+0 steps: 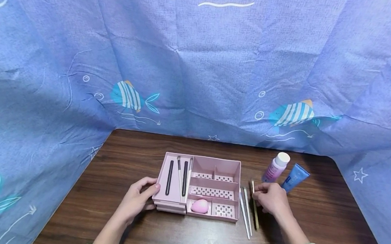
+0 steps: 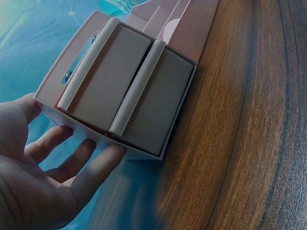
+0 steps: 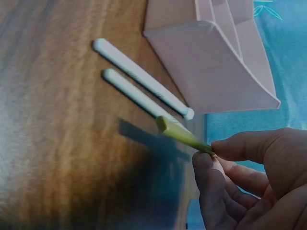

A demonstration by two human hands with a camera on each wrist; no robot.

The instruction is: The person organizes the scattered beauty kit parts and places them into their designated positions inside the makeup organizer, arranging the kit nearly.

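Note:
A pink organizer point(image 1: 215, 183) stands on the table, with drawers in its left half. In the left wrist view, my left hand point(image 2: 57, 163) touches the side of the drawer unit point(image 2: 108, 86), fingertips along its outer wall. My right hand point(image 1: 272, 199) is just right of the organizer. Between thumb and fingers it pinches a slim gold-coloured stick point(image 3: 180, 134) with a flat, wider end; its far end is hidden by the fingers. Two white pencil-like sticks point(image 3: 144, 76) lie beside it on the table.
Makeup brushes point(image 1: 179, 173) and black sticks point(image 1: 169, 177) lie on the organizer's top tray. A pink makeup sponge point(image 1: 200, 206) sits in a front compartment. Behind the right hand are a pink bottle with white cap point(image 1: 276, 167) and a blue tube point(image 1: 295, 178).

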